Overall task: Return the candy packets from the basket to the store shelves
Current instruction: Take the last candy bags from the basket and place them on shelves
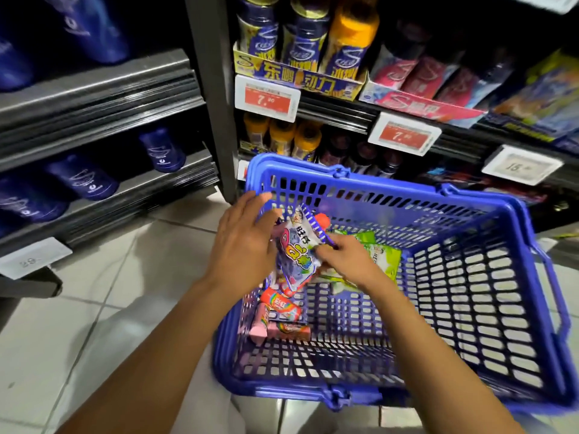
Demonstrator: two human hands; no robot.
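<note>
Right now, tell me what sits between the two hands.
Head view: the blue-and-white candy packet, pinched by the right hand, with the open left hand beside it.

Dim upper shelves, glare on floor tiles (78, 324), blurred, distorted edges.

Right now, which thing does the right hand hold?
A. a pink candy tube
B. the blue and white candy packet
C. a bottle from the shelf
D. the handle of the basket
B: the right hand pinches the edge of the blue and white candy packet above the basket, while the pink candy tubes lie on the bottom.
</note>
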